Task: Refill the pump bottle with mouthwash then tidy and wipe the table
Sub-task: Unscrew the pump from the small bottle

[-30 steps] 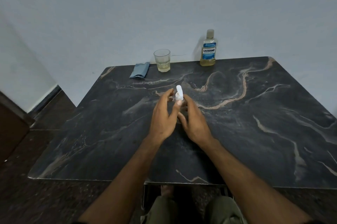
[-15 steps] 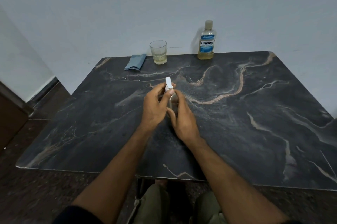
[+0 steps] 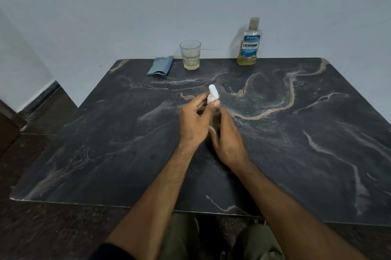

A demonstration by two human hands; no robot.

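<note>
At the middle of the dark marble table (image 3: 296,154) stands a small clear pump bottle (image 3: 216,121), mostly hidden by my hands. My left hand (image 3: 195,121) pinches its white pump head (image 3: 212,94) between thumb and fingers. My right hand (image 3: 227,140) curls round the bottle's body from the right. A Listerine mouthwash bottle (image 3: 250,43) with yellowish liquid stands capped at the table's far edge. A drinking glass (image 3: 190,54) holding a little pale liquid stands to its left, and a folded blue cloth (image 3: 160,66) lies beside the glass.
A pale wall rises just behind the table's far edge. Dark floor and a doorway corner lie to the left. My knees in olive trousers show below the near edge.
Both hands stay on the pump bottle at the table's middle; my left hand has shifted its pinch on the white pump head. The camera has moved slightly.
</note>
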